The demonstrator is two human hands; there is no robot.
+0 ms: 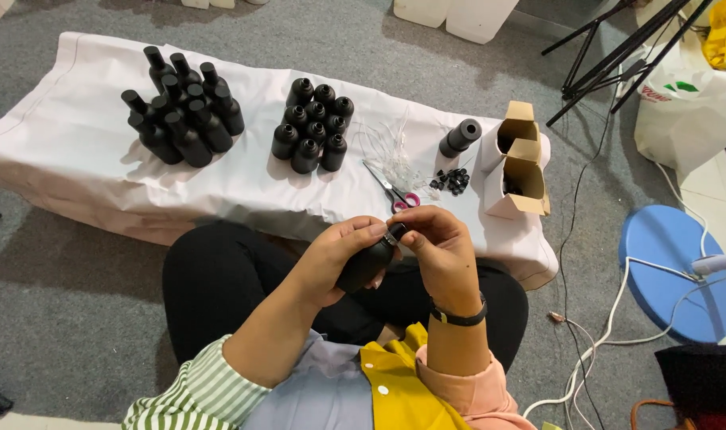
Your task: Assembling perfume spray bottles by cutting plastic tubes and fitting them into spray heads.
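My left hand [339, 256] grips a matte black bottle [366, 264] by its body, held over my lap. My right hand [436, 245] pinches at the bottle's neck, where a small black cap [396, 232] sits. On the white cloth-covered low table [76, 135] stand two groups of black bottles: capped ones [183, 107] at the left, uncapped ones [311, 126] in the middle. Pink-handled scissors [395, 193] lie just beyond my hands.
Loose black caps [452, 181], thin clear strings [391, 155], a lying black bottle [460, 138] and two open cardboard boxes [516, 166] sit on the table's right. A blue round stool [675, 271], white cables [610, 318], tripod legs [610, 48] and a white bag [685, 107] fill the floor at right.
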